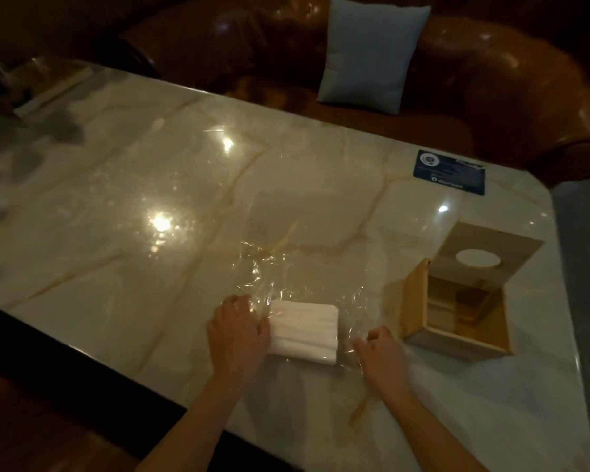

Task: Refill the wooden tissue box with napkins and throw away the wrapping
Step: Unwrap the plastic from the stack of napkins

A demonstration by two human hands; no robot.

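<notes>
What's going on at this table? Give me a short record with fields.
surface: marble table
napkins: white stack, lying on clear wrapping
left hand: on the stack's left end
right hand: pinching the wrapping
wooden box: right of stack, open
lid: behind the box, round hole

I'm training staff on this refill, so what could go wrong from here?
The clear wrapping is spread loose under and around the napkin stack; the right hand pulling its edge may drag or topple the stack, which only the left hand steadies. The film is hard to see on the glossy table, so a piece could be left behind. The open wooden box sits near the table edge.
</notes>
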